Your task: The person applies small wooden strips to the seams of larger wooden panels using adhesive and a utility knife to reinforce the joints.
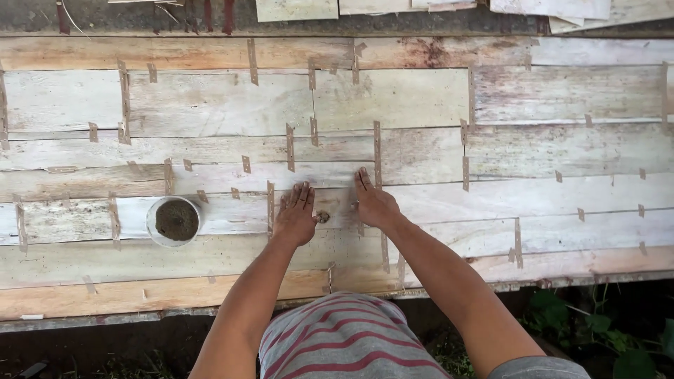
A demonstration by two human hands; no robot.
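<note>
A broad sheet of pale wood veneer strips (421, 98), joined with many short brown tape pieces, lies flat in front of me. My left hand (295, 214) rests palm down on the veneer with its fingers together. My right hand (372, 202) presses flat beside it, fingers pointing away from me. Between the two hands is a small dark knot or hole (322, 217) in the wood. Neither hand holds anything.
A small white bowl (174, 221) of dark brown paste stands on the veneer to the left of my left hand. More loose veneer sheets (547, 8) lie at the far edge. Green plants (604, 330) and dark ground show below the near edge.
</note>
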